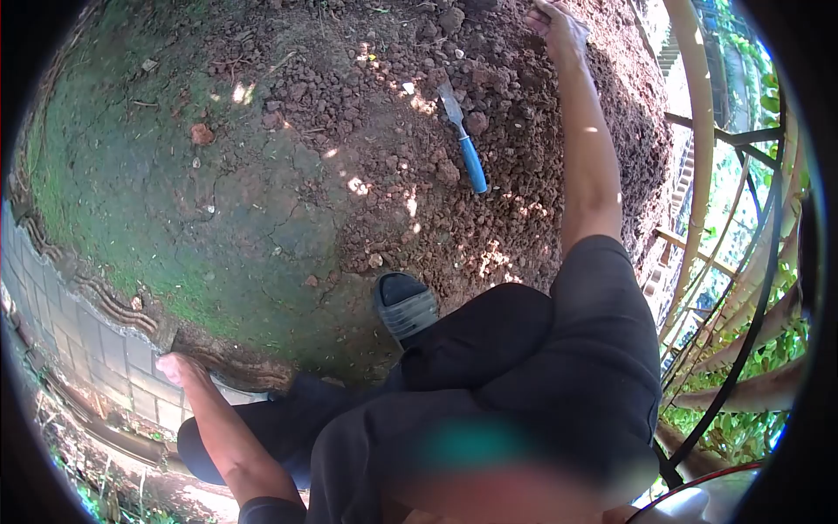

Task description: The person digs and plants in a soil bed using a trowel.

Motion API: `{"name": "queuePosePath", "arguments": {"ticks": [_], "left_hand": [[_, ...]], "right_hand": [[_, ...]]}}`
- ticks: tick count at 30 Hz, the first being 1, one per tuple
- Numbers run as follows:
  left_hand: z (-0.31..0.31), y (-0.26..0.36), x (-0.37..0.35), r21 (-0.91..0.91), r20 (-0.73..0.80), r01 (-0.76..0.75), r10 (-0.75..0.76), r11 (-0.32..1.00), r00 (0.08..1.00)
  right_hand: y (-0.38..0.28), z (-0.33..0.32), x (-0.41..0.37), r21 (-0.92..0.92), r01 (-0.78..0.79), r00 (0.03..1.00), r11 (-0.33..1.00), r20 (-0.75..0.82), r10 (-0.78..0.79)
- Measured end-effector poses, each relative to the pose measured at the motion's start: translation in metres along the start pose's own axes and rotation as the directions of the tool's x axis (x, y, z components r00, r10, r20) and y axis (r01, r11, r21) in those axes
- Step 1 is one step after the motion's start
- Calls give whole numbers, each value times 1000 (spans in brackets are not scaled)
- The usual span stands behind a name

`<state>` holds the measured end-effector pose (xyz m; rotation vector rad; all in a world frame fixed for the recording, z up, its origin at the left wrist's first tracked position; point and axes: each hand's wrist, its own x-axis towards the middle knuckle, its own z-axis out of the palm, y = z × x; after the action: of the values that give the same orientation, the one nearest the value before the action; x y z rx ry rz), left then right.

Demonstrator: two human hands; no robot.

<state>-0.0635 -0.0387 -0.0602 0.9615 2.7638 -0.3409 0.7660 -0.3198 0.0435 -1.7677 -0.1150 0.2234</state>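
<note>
Fingers [539, 19], right hand [566, 35]: part-curled, over loose soil [515, 131] toward its right edge; hold indiscernible. Blue-handled tool [466, 145]: flat on the soil, presumably there for easy reach. Left hand [181, 369]: near scalloped edging [118, 299], grip indiscernible, forearm [229, 437] seemingly propped on knee [197, 456].

Beside the blue-handled, metal-bladed tool [463, 140], low passage is hindered by loose brown soil clods [502, 87] and, to its right, blocked by the bare right forearm [585, 122]; well left, room is offered over flat mossy ground [236, 196].
</note>
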Motion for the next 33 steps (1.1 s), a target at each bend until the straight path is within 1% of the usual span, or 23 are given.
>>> {"name": "queuePosePath", "arguments": {"ticks": [1,3,5,6,8,9,11,12,13,14,15,16,18,20,22,23,24,25,26,27,29,31,33], "left_hand": [[1,1,-2,-15,-4,43,-43,999,999],[-4,6,-14,-55,-20,136,-137,989,990],[-6,11,-17,66,-44,54,-51,996,998],[-5,9,-16,136,-52,13,-6,991,999],[0,-2,-6,307,-49,-77,97,949,994],[2,-8,1,405,-44,-122,153,906,987],[1,2,-7,299,-117,-87,127,950,985],[6,1,5,253,-19,-63,70,966,997],[8,0,15,307,-31,-103,118,946,993],[11,-1,22,356,-38,-139,163,924,986],[20,-1,26,405,-39,-169,202,899,979],[33,-11,31,457,-19,-179,211,871,977],[47,-10,58,550,-5,-185,225,815,974],[51,-2,72,612,-3,-177,226,771,974],[18,6,10,428,-145,-150,231,891,962],[-6,15,-36,329,-210,-149,226,933,951],[-24,19,-64,555,-204,-216,383,804,901],[-38,28,-94,277,-389,-146,250,950,887],[-46,41,-124,-41,-518,-93,58,995,853],[-50,52,-144,-13,-607,-484,378,875,699],[-52,67,-182,166,-700,-953,711,252,66],[-45,77,-271,-312,-452,-948,887,-60,93],[-9,79,-342,-531,6,-838,988,-129,-156]], "right_hand": [[-3,-11,-5,65,27,993,998,113,-34],[-14,-4,-32,-392,-99,976,915,141,166],[-1,9,-27,-697,-134,890,705,228,395],[15,26,-15,-840,469,707,274,543,453],[-45,112,-102,-468,-2,671,884,655,348],[-77,137,-141,-35,-246,570,969,803,174],[-85,130,-160,-146,212,516,966,857,16],[-60,111,-153,-317,682,455,659,889,-44],[-40,95,-152,-367,922,375,121,925,-53],[-34,83,-174,-919,344,814,194,395,425],[-17,61,-188,-948,306,770,84,298,563],[49,2,-218,-907,421,781,26,377,498],[84,-24,-256,-938,321,908,128,343,241],[96,-25,-270,-956,249,949,158,273,157],[89,-20,-283,-953,166,977,255,194,88],[73,-16,-291,-928,243,962,283,268,53],[51,-14,-301,-899,321,939,299,342,22],[38,-12,-307,-864,401,909,306,417,-12],[43,-7,-302,-899,137,983,417,176,58],[34,-5,-299,-855,74,975,514,169,141],[11,-3,-299,-743,-85,929,664,182,322],[16,-8,-281,-717,-189,847,671,227,481],[9,-6,-278,-463,-427,829,777,142,540]]}}
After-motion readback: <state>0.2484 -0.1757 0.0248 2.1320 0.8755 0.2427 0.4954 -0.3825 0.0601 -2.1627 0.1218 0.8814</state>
